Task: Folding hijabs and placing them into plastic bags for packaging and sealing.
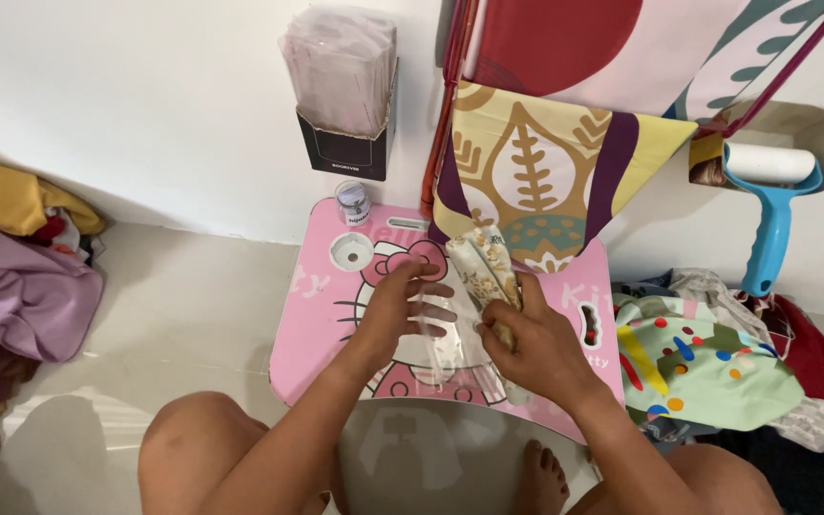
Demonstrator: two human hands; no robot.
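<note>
While we sit on the floor behind the small pink desk (317, 334), our right hand (538, 349) has its fingers clamped on a rolled piece of floral cloth (484, 269) near the middle of the desk, the roll slanting up toward the far edge. Our left hand (401, 313) hovers just beside it with fingers spread apart, touching a clear plastic bag (439, 351) that lies on the desk between both hands. At the far left corner a small clear jar (352, 202) stands just behind a round cup hole (351, 251). Beyond the far edge, a box of clear bags (341, 91) hangs on the wall, and a patterned cloth (536, 172) drapes over a rack. A blue lint roller (771, 195) hangs off the right side, above a heap of clothes (708, 362).
</note>
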